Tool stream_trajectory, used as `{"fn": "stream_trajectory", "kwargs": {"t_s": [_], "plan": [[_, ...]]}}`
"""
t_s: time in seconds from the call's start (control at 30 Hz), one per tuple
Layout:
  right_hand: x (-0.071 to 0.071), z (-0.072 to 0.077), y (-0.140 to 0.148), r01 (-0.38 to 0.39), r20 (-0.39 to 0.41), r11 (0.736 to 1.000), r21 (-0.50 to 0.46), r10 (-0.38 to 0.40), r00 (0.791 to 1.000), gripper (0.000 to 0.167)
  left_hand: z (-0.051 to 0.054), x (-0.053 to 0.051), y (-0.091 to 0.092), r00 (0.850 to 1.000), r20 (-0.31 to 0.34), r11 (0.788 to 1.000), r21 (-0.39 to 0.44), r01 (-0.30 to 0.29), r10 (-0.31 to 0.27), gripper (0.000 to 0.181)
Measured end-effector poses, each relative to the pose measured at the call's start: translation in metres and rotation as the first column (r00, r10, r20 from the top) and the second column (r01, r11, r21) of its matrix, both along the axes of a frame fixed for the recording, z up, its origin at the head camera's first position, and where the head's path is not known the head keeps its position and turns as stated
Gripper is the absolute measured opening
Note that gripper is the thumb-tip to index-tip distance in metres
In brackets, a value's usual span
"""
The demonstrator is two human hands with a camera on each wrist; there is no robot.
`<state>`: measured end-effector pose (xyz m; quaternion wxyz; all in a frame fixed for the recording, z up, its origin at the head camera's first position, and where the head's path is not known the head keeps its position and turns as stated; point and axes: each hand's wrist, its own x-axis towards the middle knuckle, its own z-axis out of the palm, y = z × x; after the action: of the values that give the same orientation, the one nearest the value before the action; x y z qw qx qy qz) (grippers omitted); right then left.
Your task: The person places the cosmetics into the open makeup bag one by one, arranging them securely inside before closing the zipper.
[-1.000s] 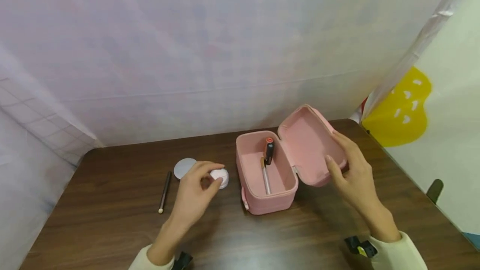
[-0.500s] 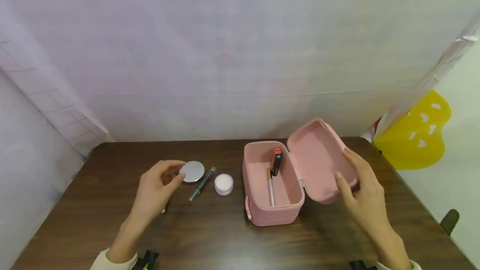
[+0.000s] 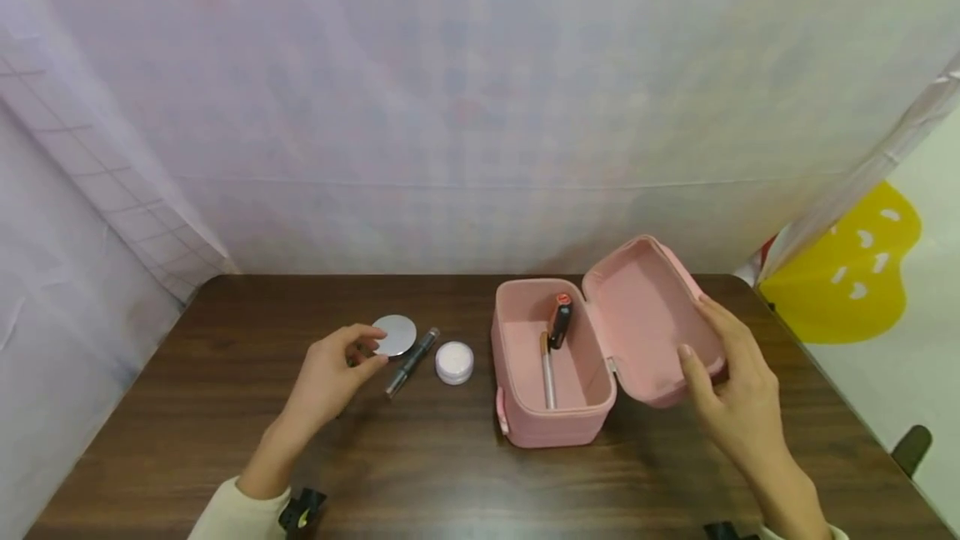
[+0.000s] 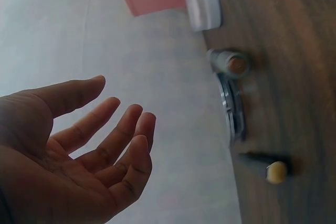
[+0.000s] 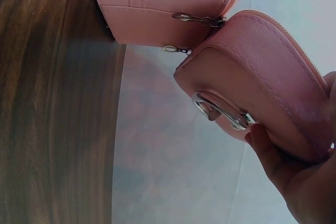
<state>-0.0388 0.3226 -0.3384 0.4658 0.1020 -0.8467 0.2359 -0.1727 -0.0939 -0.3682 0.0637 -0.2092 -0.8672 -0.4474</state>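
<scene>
My left hand [image 3: 330, 373] hovers beside a round silver compact [image 3: 395, 334], its fingers loosely bent with nothing between them. In the left wrist view, air separates that hand from everything on the table. Right of the compact lie a dark slim tube [image 3: 412, 363] and a small white round jar [image 3: 454, 362]. A pink cosmetic case [image 3: 555, 430] stands with its lid [image 3: 648, 323] swung out to the right. My right hand [image 3: 742, 390] grips the lid by its outer edge. Inside the case are a black lipstick tube [image 3: 561, 325] with a red end and a silver-handled brush [image 3: 548, 373].
A dark stick with a pale round tip [image 4: 276, 172] lies on the brown table [image 3: 420, 465]; my left hand covers it in the head view. Pale sheeting [image 3: 450, 107] hangs behind the table. A yellow shape [image 3: 847, 273] is at the right.
My left hand has let go of the white jar, leaving it on the table, and has moved left to near the compact. The right hand keeps hold of the lid. The head view has shifted.
</scene>
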Motion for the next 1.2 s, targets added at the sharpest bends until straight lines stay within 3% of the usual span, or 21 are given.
{"fn": "stream_trajectory", "kwargs": {"t_s": [0.5, 0.9, 1.2], "plan": [[0.000, 0.000, 0.000, 0.005, 0.017, 1.000, -0.008, -0.005, 1.000, 0.051, -0.016, 0.004, 0.020, 0.993, 0.120, 0.998, -0.058, 0.015, -0.008, 0.032], [0.000, 0.000, 0.000, 0.006, 0.005, 1.000, -0.006, -0.006, 1.000, 0.050, -0.027, 0.004, 0.028, 0.994, 0.107, 0.992, -0.125, -0.003, 0.016, 0.031], [0.000, -0.001, 0.000, 0.007, -0.004, 1.000, -0.003, -0.007, 1.000, 0.050, -0.029, 0.001, 0.026, 0.991, 0.125, 0.988, -0.153, -0.017, 0.036, 0.033]]}}
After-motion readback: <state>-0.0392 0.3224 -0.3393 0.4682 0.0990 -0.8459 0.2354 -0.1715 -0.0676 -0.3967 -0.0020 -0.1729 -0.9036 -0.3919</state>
